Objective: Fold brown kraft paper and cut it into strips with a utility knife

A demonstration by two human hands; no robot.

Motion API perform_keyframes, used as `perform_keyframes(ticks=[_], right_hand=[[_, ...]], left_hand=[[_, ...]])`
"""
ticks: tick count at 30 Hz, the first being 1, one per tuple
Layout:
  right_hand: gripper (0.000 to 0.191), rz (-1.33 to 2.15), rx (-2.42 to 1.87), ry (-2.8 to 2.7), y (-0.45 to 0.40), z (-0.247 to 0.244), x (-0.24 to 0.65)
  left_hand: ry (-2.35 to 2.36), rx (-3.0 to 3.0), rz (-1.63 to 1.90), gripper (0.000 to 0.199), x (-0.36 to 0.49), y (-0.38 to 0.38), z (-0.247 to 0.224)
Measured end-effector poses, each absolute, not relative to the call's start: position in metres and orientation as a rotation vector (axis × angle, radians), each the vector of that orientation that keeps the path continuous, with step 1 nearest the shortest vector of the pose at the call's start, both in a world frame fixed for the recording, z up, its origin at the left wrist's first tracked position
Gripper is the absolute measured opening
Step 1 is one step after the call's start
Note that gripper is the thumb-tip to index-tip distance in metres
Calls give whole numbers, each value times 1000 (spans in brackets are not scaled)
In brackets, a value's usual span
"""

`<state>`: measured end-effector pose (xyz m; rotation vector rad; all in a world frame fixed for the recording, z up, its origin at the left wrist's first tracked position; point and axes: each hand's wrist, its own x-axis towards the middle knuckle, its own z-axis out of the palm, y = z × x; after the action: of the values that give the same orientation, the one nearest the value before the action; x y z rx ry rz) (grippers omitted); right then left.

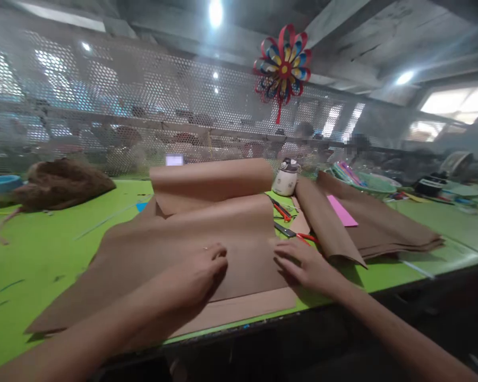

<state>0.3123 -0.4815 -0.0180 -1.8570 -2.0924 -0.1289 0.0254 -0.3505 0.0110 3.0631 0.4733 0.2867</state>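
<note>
A large sheet of brown kraft paper (247, 265) lies before me, its far part curving up towards a brown paper roll (211, 183). My left hand (203, 270) rests over the middle of the sheet, fingers loosely bent and slightly apart, with nothing visible in them. At the sheet's right edge is my right hand (305, 265), its fingers stretched and apart, fingertips touching or just above the paper. A lighter brown strip (247, 310) shows under the near edge. Just beyond my right hand lie scissors (292, 232) with red handles and a red utility knife (282, 209).
A white bottle (286, 178) stands behind the tools. To the right are a rolled brown sheet (329, 223), stacked brown paper (386, 228) and a pink paper (342, 211). A dark brown bundle (66, 183) lies far left on the green table (11, 297). A perforated screen rises behind.
</note>
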Motion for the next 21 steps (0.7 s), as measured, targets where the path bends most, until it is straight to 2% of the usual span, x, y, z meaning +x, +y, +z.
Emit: perform_keyframes(ticks=[5,9,11,21], right_hand=[[41,-168,-2140,-1968,-481,-13,376],[67,28,-2277,-1977,-483,-13,397],[72,134,-2313,-1981,-479,-12,398],[40,141,-2243,-1763,-466,-2,398]], left_hand=[[573,3009,298,43,35,-350,-13],[715,2941,199,51,30,-348,-14],[750,2918,175,57,32,-349,-11],[743,2938,201,56,31,-345,-14]])
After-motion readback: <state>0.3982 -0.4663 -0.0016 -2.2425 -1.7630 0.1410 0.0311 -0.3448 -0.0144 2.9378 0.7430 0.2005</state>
